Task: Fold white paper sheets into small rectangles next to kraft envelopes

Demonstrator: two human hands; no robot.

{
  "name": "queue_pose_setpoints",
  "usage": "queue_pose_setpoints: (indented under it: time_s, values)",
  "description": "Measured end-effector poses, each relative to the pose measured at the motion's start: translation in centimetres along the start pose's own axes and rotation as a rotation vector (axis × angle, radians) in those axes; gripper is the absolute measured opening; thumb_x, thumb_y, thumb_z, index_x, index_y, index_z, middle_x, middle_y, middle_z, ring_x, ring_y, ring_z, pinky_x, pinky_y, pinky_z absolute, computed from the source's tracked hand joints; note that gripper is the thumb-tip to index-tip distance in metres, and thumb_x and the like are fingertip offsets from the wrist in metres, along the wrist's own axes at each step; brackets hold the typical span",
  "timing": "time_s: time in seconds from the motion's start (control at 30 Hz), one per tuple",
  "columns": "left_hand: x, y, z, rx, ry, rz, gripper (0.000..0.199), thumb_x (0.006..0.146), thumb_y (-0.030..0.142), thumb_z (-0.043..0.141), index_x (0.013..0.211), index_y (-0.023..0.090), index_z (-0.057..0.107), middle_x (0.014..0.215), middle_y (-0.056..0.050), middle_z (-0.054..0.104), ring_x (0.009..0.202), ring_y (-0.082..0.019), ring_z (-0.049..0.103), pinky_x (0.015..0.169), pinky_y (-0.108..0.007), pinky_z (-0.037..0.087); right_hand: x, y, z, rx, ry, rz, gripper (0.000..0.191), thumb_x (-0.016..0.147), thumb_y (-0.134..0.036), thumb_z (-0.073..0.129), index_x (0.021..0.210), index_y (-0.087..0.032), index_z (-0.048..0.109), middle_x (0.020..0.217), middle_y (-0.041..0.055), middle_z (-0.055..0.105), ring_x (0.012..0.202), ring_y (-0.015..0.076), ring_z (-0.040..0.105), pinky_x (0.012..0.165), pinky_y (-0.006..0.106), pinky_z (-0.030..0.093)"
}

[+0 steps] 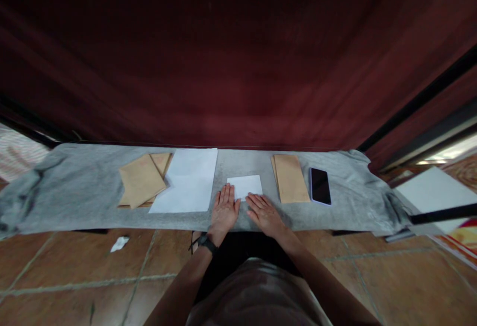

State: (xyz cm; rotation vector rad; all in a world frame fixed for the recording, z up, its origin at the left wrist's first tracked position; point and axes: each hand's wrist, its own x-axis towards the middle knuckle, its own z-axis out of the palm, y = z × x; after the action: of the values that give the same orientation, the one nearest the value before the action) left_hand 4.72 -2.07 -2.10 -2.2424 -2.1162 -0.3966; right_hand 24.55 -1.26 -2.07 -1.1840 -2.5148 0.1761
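Observation:
A small white sheet of paper (246, 184), which looks folded, lies flat on the grey cloth before me. My left hand (225, 210) rests flat with fingers stretched over its lower left corner. On its lower right edge lies my right hand (265, 214), palm down, fingers extended. To the left is a larger white paper (190, 182), close to my left hand. Two or more brown envelopes (290, 179) are stacked just right of my right hand.
Several brown envelopes (142, 181) lie in a loose pile at the left. A phone (320, 186) sits at the right on the grey cloth (85, 182). Behind the narrow table hangs a dark red curtain (238, 67). A white scrap (119, 243) is on the tiled floor.

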Motion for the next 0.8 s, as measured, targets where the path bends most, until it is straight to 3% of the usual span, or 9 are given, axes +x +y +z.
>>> queue_pose_setpoints:
  time_s: [0.47, 0.7, 0.8]
  values:
    - [0.0, -0.1, 0.2, 0.017, 0.002, 0.001, 0.061, 0.104, 0.04, 0.03, 0.156, 0.008, 0.033, 0.16, -0.016, 0.036, 0.151, -0.027, 0.032, 0.123, -0.048, 0.027, 5.1, 4.9, 1.4, -0.117, -0.045, 0.02, 0.051, 0.105, -0.036, 0.042, 0.154, -0.021, 0.04, 0.161, 0.0077, 0.036, 0.148, 0.0234, 0.037, 0.123, 0.047, 0.026]
    - [0.0, -0.2, 0.6, 0.021, 0.009, 0.004, 0.062, 0.104, 0.04, 0.03, 0.156, 0.008, 0.032, 0.161, -0.016, 0.035, 0.151, -0.028, 0.031, 0.123, -0.048, 0.027, 7.1, 6.0, 1.1, -0.15, -0.11, 0.088, 0.052, 0.106, -0.038, 0.039, 0.154, -0.018, 0.041, 0.162, 0.0093, 0.034, 0.148, 0.0258, 0.036, 0.123, 0.049, 0.025]
    - [0.0, -0.2, 0.7, 0.023, 0.007, 0.006, 0.061, 0.104, 0.039, 0.03, 0.157, 0.008, 0.032, 0.161, -0.016, 0.035, 0.151, -0.028, 0.03, 0.123, -0.049, 0.027, 7.3, 5.2, 1.0, -0.154, -0.074, 0.141, 0.054, 0.106, -0.039, 0.036, 0.155, -0.016, 0.04, 0.161, 0.0117, 0.035, 0.148, 0.0266, 0.036, 0.123, 0.05, 0.024]
